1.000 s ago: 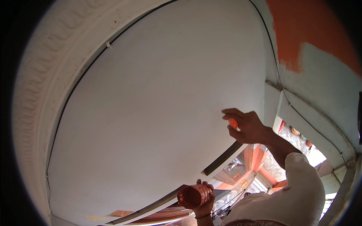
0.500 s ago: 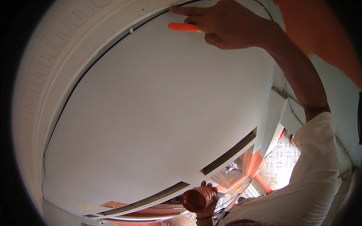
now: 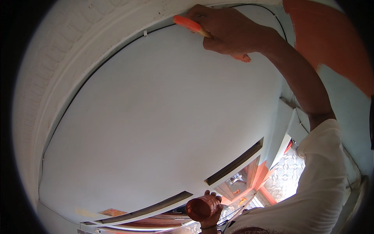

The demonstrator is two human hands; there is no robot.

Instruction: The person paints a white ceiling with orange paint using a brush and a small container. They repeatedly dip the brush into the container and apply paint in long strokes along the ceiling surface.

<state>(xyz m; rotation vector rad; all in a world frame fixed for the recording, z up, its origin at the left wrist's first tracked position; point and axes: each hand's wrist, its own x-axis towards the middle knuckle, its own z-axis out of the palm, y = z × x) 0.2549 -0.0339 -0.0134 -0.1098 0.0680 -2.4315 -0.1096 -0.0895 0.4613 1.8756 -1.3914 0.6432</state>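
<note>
My right hand (image 3: 230, 29) is raised high against the pale wall, close to the black cable along its top edge. Its fingers are closed round a brush whose orange-red handle (image 3: 189, 23) sticks out to the left. Below the palm a small reddish tip (image 3: 243, 58) shows; whether it is bristles or a painted fingertip I cannot tell. Low in the view, my left hand (image 3: 212, 212) grips a ribbed plastic jar (image 3: 198, 209), reddish brown inside, its open mouth turned toward me. The fingers wrap the jar's far side.
A black cable (image 3: 91, 75) runs under the cream moulding (image 3: 50, 101), held by a white clip (image 3: 145, 34). An orange painted patch (image 3: 329, 43) covers the wall at upper right. Dark slots (image 3: 235, 162) open in the wall above a wooden-framed window (image 3: 238, 181). Patterned floor (image 3: 286, 169) shows below.
My right hand has shifted slightly left and turned, its extended index finger now drawn in. The brush handle tilts up to the left. The jar has stayed nearly in place.
</note>
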